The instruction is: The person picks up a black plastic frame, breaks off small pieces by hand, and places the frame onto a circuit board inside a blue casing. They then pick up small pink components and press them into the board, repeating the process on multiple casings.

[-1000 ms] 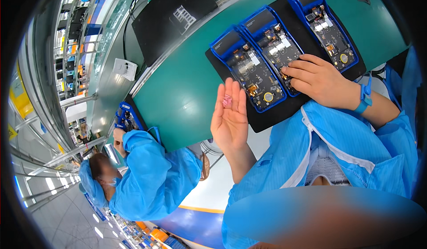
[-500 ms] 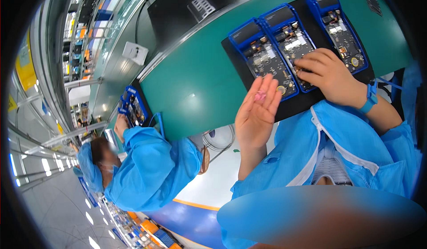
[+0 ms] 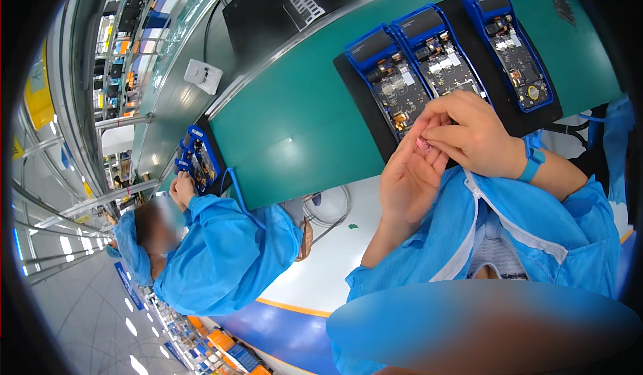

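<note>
My left hand (image 3: pixel 410 186) is turned palm up and slightly cupped, with several small pink pieces (image 3: pixel 422 146) lying on its fingers. Over it, my right hand (image 3: pixel 477 136) has thumb and fingertips pinched together right at the pink pieces; whatever is between them is too small to make out. Just beyond my hands lies a blue housing with an exposed circuit board (image 3: pixel 400 93). A second blue housing (image 3: pixel 450 67) stands against it, its near end hidden by my right hand. Farther right is a third blue housing (image 3: pixel 519 63), with a round yellow-rimmed part near its front end.
The housings rest on a black mat (image 3: pixel 368 117) on the green bench (image 3: pixel 288 140). A dark flat part (image 3: pixel 562 9) lies at the far right. Left of me a co-worker in blue (image 3: pixel 221 247) handles another blue housing (image 3: pixel 199 160). A white box (image 3: pixel 203 77) stands behind the bench rail.
My right hand has left the middle housing's board and come back to my left palm, fingertips at the pink pieces. My left hand has shifted right, beneath it.
</note>
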The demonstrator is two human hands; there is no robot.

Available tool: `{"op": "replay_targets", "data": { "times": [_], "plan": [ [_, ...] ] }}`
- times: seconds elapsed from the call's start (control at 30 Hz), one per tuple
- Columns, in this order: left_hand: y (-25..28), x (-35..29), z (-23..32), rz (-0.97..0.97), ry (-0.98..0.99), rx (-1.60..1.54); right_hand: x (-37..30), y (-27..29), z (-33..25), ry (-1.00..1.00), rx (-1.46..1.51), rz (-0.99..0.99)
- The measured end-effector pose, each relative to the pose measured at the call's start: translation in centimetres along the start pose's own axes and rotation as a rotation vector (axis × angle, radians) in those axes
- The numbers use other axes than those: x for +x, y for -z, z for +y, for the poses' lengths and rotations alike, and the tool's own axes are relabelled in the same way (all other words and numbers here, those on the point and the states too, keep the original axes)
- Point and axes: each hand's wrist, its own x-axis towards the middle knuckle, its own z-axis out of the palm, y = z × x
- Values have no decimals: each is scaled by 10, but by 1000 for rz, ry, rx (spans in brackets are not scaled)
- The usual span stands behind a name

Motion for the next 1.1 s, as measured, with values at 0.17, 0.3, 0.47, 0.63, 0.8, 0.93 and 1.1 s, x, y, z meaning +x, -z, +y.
{"op": "replay_targets", "data": {
  "times": [0.17,0.3,0.47,0.63,0.8,0.93,1.1],
  "plan": [
    [3,-3,-16,-16,51,35,-18,9,-3,0,-33,-20],
    [5,-6,-23,19,52,29,-24,17,-2,85,-125,0],
    [10,-5,-33,60,68,23,-25,25,0,167,-215,-64],
    [14,-8,-35,90,73,30,-23,29,7,174,-168,-130],
    [7,-9,-32,223,68,93,-4,29,52,-8,-284,5],
    [13,-9,-32,195,90,41,-4,17,60,10,-264,-124],
    [16,-8,-32,175,94,13,-2,17,57,15,-331,-182]
  ]
}}
